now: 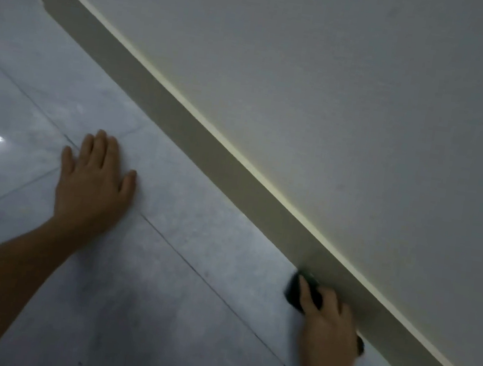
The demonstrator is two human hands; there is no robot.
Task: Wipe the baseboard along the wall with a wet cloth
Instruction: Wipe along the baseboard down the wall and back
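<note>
Baseboard [207, 153], a long pale beige strip, runs diagonally from far left to near right between the grey wall [338, 88] and the glossy grey tiled floor [162, 264]. At near right, the right hand [325, 326] presses a dark green cloth [296, 294] against it, fingers curled over the cloth. The left hand [95, 185] lies flat on the floor, fingers spread, holding nothing.

Single head view, tilted: looks forward and down, close to the tiled floor [156, 309]. Baseboard [180, 125] runs diagonally upper left to lower right, wall [338, 88] filling upper right. No second view.
</note>
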